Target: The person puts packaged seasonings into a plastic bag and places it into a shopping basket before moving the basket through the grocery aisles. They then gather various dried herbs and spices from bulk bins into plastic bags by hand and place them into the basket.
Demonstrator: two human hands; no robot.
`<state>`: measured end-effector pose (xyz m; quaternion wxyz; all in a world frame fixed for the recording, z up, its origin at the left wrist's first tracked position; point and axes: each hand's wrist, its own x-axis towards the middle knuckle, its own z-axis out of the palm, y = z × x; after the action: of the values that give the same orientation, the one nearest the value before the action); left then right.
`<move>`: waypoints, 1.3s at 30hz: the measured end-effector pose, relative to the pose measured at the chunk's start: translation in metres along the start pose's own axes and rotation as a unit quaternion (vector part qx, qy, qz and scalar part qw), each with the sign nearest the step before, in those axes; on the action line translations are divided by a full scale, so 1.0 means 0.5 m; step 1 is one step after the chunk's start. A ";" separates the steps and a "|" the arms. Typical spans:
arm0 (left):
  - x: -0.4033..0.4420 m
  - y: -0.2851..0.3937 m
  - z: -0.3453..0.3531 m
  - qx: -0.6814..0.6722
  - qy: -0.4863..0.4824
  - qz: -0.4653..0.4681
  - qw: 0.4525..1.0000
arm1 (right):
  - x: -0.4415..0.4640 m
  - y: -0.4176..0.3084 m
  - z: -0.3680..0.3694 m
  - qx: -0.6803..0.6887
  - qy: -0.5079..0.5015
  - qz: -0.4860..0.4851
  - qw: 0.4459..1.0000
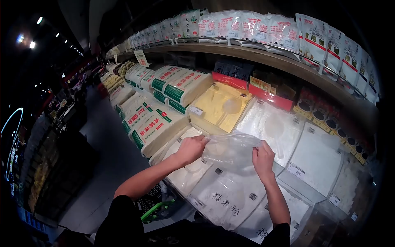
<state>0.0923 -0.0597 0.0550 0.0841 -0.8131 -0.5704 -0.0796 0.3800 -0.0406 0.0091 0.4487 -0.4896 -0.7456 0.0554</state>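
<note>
A clear plastic bag [230,149] is stretched between my two hands above the bulk flour bins. My left hand [192,149] pinches one end of its edge, and my right hand [263,159] grips the other end. Below the bag lies a clear-lidded bin of white powder [224,197] with handwritten characters on it. Just beyond my hands is a bin of yellow powder [218,105] with a pale scoop [231,106] resting in it. Right of that stands a bin of white powder [267,127]. Whether the bag's mouth is parted I cannot tell.
Stacked packs of noodles or flour [158,119] rise on the left. Above the bins runs a shelf [247,46] lined with white bags [247,26]. A basket with a green handle [158,210] is low by my body, beside the dark aisle floor [98,164].
</note>
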 end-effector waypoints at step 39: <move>0.162 -0.163 0.328 -0.745 -0.249 -0.066 0.615 | 0.655 0.316 0.209 -0.332 -0.148 0.199 0.910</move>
<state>0.0483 0.0789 -0.0824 -0.7014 -0.5452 -0.3666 -0.2766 0.3731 0.3336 0.0663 0.1242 -0.7348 -0.6659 -0.0348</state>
